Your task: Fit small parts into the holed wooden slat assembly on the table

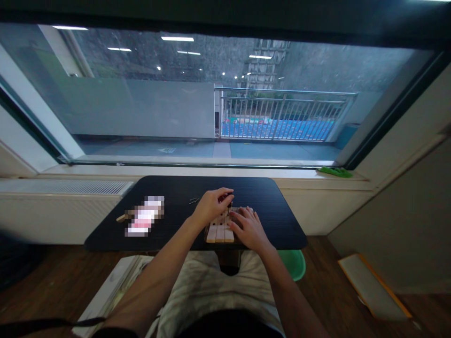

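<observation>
A wooden block (220, 233) made of pale slats with dark round holes lies at the table's near edge. Above its far part, my left hand (211, 205) is closed in a pinch on a slim dark tool (230, 196), held upright over the wood. The fingers hide most of this tool, and its exact kind does not show. My right hand (251, 228) lies over the block's right side, fingers spread, thumb and fingertips touching the slats. Several thin metal pieces (194, 200), perhaps nails or screws, lie left of my left hand.
The black table (282, 225) has rounded corners and stands against the window sill. On its left lie a pixelated sheet (145, 216) and a wooden stick or handle (121, 218). A green basin (294, 265) sits below on the right. A green item (334, 172) rests on the sill.
</observation>
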